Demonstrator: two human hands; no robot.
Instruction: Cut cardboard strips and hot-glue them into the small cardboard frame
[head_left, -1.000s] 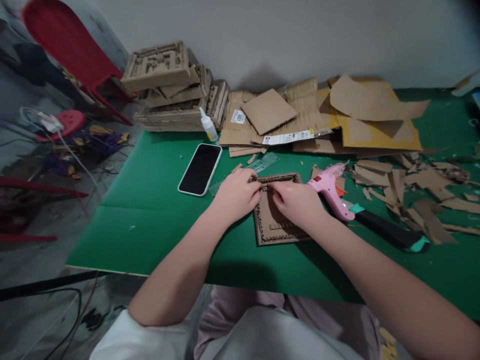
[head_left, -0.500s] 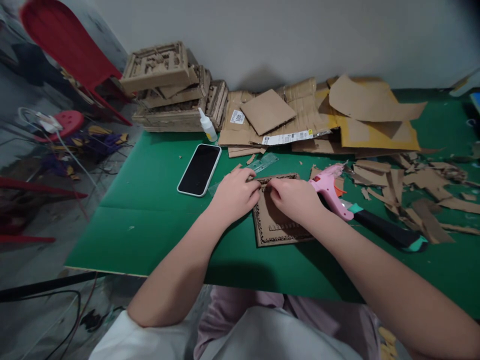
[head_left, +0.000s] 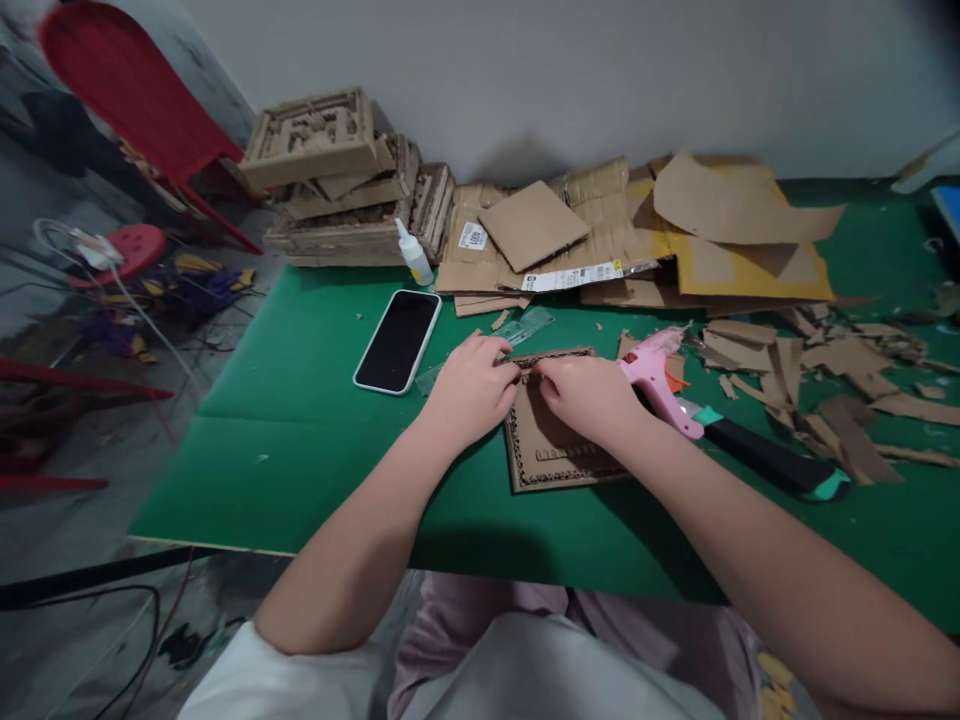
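Observation:
A square cardboard panel (head_left: 555,425) lies flat on the green table, with corrugated strips standing along its border and a short ridged strip (head_left: 562,453) near its lower side. My left hand (head_left: 476,388) is at the panel's upper left corner, fingers curled and thumb against the edge. Close beside it, my right hand (head_left: 589,395) rests over the upper part of the panel, its thumb and fingers pinched together. Whatever lies between those right fingertips is too small and covered to make out. Part of the panel's right side is hidden under my right hand and forearm.
Right of the panel lie a pink glue gun (head_left: 660,380), a black-and-teal cutter (head_left: 772,455) and cardboard scraps (head_left: 847,370). A phone (head_left: 397,340), a clear ruler (head_left: 529,325) and a white glue bottle (head_left: 414,252) lie leftward. Cardboard sheets (head_left: 536,225) and stacked cardboard frames (head_left: 322,150) line the wall.
Both hands stay at the upper edge of the panel with hardly any movement. The whole view has shifted very slightly.

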